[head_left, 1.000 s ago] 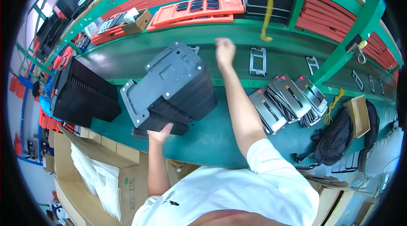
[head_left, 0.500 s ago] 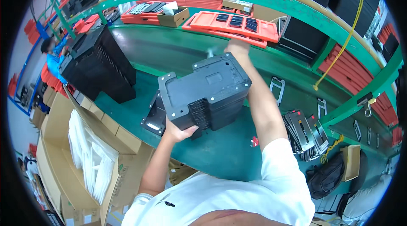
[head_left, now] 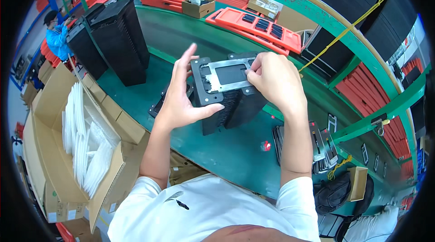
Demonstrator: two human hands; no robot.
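Far left, upper edge: co-worker in blue top, seated beside stacked orange trays. Below, open cardboard carton on floor, filled with white plastic bags standing on edge. Tall stacks of black trays upright on green workbench, well apart from hands.

Centre: left hand open, fingers spread and pointing up, palm flat against left side of short stack of black trays, thumb hooked across its front edge. Stack resting on bench, tilted slightly. On top tray, grey metal frame plate with rectangular opening, lying flat in recess. More black trays flat on bench behind left hand, partly hidden.

Right of centre: right hand curled over right end of stack, fingertips pinching right edge of metal plate. Small red item on bench just below right forearm; kind unclear. Fanned pile of metal plates on bench beyond right forearm.

Back shelf: orange trays holding dark parts, small cardboard box. Far lower right: black backpack by bench.
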